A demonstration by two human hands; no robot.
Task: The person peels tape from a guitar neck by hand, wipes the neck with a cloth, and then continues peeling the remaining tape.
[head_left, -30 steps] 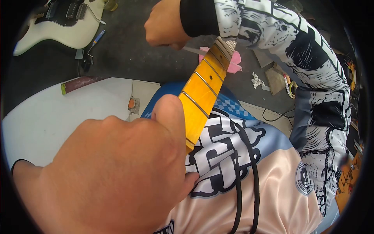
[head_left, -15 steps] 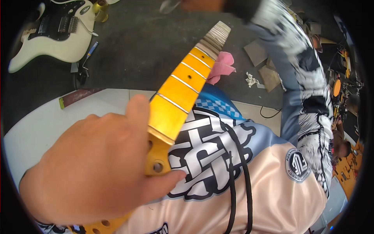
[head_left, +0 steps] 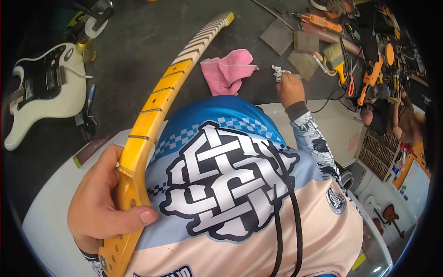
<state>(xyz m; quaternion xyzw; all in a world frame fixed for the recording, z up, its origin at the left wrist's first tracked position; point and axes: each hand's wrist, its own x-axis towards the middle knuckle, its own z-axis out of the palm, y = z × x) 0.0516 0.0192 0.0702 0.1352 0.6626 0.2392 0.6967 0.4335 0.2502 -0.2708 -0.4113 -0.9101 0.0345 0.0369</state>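
A yellow-finished guitar neck point(head_left: 152, 112) slants up from my lap toward the workbench. My left hand point(head_left: 99, 203) is wrapped round it near the nut, with the thumb lying across the headstock point(head_left: 121, 244). Pale strips cover the wood between the frets on its far part, and the tip is yellow-green. Over on the bench, my right hand point(head_left: 291, 90) is closed at a small heap of crumpled white paper point(head_left: 278, 72), its fingertips on the paper. A pink cloth point(head_left: 228, 71) lies between the neck and my right hand.
A white electric guitar body point(head_left: 55, 92) rests on the dark bench point(head_left: 138, 37) at left, beside a blue-handled tool point(head_left: 91, 93). Sanding blocks point(head_left: 304, 64), a brush point(head_left: 336, 60), red scissors point(head_left: 351, 85) and an orange power tool point(head_left: 323, 22) lie at right. People are farther off.
My right hand has come down from the top of the view to the crumpled paper. The neck now appears lower and farther left, still in my left hand, and the pink cloth shows fully.
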